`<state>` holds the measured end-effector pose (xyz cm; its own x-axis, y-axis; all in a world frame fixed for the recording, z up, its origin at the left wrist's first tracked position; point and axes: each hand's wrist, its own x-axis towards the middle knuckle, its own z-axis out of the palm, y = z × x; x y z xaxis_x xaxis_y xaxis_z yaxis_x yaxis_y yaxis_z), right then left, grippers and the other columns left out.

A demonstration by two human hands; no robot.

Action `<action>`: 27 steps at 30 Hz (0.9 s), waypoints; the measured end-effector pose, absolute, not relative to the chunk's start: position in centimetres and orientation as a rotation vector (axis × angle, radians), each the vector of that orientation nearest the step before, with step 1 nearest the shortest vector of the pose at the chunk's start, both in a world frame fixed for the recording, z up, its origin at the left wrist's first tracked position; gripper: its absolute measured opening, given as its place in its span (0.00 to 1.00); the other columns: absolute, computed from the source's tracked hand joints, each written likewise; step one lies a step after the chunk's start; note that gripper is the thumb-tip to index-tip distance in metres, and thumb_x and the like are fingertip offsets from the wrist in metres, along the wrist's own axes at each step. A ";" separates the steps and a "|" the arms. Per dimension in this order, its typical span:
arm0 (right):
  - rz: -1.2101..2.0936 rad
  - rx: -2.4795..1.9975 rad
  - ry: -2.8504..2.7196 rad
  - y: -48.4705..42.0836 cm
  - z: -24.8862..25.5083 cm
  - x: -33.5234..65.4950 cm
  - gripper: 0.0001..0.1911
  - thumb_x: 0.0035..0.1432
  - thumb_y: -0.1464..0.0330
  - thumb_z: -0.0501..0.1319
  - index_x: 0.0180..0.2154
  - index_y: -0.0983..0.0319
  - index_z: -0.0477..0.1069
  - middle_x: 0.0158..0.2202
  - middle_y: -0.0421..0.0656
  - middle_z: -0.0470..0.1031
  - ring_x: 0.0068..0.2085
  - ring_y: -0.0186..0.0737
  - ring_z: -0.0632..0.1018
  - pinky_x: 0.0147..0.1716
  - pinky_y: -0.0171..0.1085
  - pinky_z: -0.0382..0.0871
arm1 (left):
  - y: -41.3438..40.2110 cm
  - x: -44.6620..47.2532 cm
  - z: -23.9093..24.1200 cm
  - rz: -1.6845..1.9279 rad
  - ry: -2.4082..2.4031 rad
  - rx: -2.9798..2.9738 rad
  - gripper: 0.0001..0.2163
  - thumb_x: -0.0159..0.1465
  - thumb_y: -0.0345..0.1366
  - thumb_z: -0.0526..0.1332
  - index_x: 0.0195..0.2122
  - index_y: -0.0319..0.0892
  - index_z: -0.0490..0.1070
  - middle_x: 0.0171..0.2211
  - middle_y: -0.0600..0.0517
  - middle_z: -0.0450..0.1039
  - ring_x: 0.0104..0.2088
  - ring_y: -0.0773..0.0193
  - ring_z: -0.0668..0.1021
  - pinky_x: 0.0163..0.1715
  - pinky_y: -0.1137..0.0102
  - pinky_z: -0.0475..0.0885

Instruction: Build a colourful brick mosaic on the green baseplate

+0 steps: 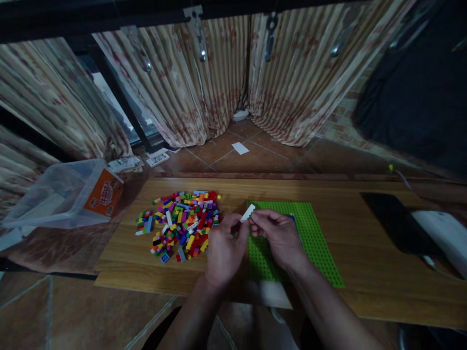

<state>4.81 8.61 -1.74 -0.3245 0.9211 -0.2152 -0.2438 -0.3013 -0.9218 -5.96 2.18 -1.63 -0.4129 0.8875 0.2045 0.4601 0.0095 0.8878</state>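
Observation:
A long white toy building brick point(248, 213) is held up at a slant over the left edge of a green studded baseplate point(317, 243). My left hand point(224, 248) pinches its lower end between thumb and fingers. At the brick's right side, the fingertips of my right hand point(279, 236) are closed against it; whether they also hold a small piece cannot be made out. Part of a blue piece point(294, 221) shows on the baseplate behind my right hand, which hides the rest. Left of my hands lies a heap of mixed coloured bricks point(186, 218).
The wooden table point(124, 257) carries everything. A clear plastic bin point(58, 194) with an orange label stands off its left end. On the right lie a black flat object point(397, 221) and a white device point(438, 233) with a cable. Curtains point(175, 87) hang beyond.

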 end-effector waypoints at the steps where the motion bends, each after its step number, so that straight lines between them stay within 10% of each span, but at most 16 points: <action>1: 1.760 -1.009 -1.057 8.6 -1.8 4.8 0.13 0.42 0.60 0.72 0.28 0.62 0.77 0.22 0.39 0.76 0.23 0.31 0.73 0.24 0.32 0.70 | 2.2 -6.0 -1.6 1.409 1.807 1.322 0.05 0.64 0.36 0.59 0.34 0.42 0.73 0.30 0.53 0.77 0.30 0.66 0.79 0.32 0.73 0.73; 13: 0.809 -1.072 -2.181 7.3 -4.6 3.8 0.08 0.56 0.72 0.58 0.34 0.60 0.76 0.36 0.45 0.80 0.37 0.42 0.79 0.39 0.40 0.71 | 1.9 -10.1 -1.5 1.397 1.927 1.218 0.03 0.61 0.34 0.59 0.34 0.41 0.72 0.28 0.54 0.76 0.29 0.66 0.77 0.30 0.74 0.70; 27: 0.781 -0.922 -2.001 8.7 -2.6 6.8 0.10 0.61 0.66 0.58 0.43 0.56 0.76 0.40 0.43 0.78 0.40 0.39 0.78 0.39 0.38 0.72 | 2.4 -7.9 -2.0 1.251 1.773 1.316 0.09 0.66 0.38 0.55 0.36 0.42 0.73 0.29 0.53 0.75 0.29 0.66 0.77 0.30 0.73 0.71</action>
